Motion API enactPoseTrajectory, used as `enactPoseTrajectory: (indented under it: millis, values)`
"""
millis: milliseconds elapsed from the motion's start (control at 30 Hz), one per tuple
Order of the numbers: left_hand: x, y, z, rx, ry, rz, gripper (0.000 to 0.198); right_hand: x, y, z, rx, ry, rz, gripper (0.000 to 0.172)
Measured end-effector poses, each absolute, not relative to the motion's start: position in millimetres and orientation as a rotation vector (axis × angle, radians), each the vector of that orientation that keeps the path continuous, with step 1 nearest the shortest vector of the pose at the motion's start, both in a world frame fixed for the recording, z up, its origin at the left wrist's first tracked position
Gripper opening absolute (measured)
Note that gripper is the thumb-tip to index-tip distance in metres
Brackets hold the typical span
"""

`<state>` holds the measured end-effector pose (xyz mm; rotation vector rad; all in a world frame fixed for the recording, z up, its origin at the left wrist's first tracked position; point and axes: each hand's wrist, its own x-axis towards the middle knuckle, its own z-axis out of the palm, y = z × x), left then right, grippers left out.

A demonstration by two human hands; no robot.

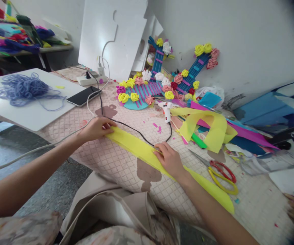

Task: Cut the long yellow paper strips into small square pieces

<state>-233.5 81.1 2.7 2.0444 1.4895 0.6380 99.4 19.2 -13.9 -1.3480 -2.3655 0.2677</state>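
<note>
Soft, bright light, pale sheen on the upright white panel, blurry stretched edges, dark right-hand corners.

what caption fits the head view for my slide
Left hand and right hand on a yellow strip, scissors lying nearby.

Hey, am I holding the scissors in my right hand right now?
No, the scissors lie on the table, apart from your right hand, which is on the yellow strip.

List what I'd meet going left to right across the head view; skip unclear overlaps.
Blue-purple yarn, left hand, right hand, scissors, blue bag. Yellow strip left out: it spans both hands.
</note>
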Motion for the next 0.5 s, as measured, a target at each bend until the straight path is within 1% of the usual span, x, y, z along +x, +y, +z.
enactPoseTrajectory:
  millis: [133, 233, 300, 400, 433, 500]
  values:
    - [-228, 74, 6, 2.189, 1.587, 0.648, 0.029, 99, 19, -14, -1.349, -2.355, 0.249, 0.015]
    - [-203, 56, 11, 2.368, 1.647, 0.855, 0.027, 100, 19, -14, -1.348, -2.358, 0.252, 0.015]
    - [-176, 40, 12, 2.494, 1.401, 0.944, 0.025, 100, 20, -15, -1.345, -2.363, 0.252, 0.016]
    - [-130, 16, 8, 2.660, 0.931, 0.800, 0.028, 100, 20, -15, -1.346, -2.380, 0.222, 0.016]
    - [-117, 10, 6, 2.697, 0.843, 0.748, 0.030, 99, 20, -16, -1.347, -2.389, 0.209, 0.016]
    - [-98, 1, -1, 2.747, 0.821, 0.643, 0.034, 99, 20, -16, -1.349, -2.399, 0.194, 0.015]
